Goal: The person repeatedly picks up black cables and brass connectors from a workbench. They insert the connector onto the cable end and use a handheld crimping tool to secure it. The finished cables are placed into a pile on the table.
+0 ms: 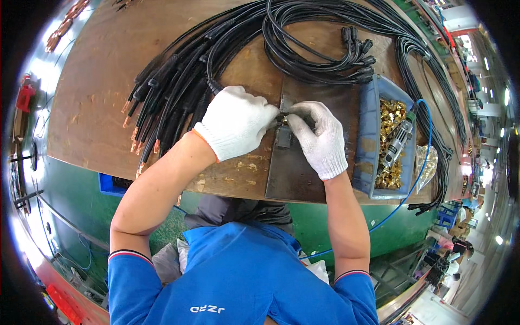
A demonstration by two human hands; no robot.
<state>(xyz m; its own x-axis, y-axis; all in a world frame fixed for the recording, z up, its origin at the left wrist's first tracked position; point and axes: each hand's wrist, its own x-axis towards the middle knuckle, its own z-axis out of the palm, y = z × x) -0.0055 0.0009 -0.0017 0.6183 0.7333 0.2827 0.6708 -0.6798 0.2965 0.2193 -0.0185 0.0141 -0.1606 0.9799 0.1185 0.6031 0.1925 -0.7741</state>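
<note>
My left hand, in a white knit glove, is closed around a black cable that enters it from the far side. The cable's end comes out by my fingertips, over a dark metal plate. Facing it, my right hand, gloved too, pinches a small brass-coloured fitting at that end. The fingers partly cover the fitting, so its exact shape is hidden. Beyond and left of my left hand lies a bundle of black cables with bare copper ends.
Right of the plate, a blue-grey bin holds many brass fittings. Across it rests a clear-bodied air tool with a blue hose. Coiled black cables cover the far side of the wooden table. A plastic bag lies beside the bin.
</note>
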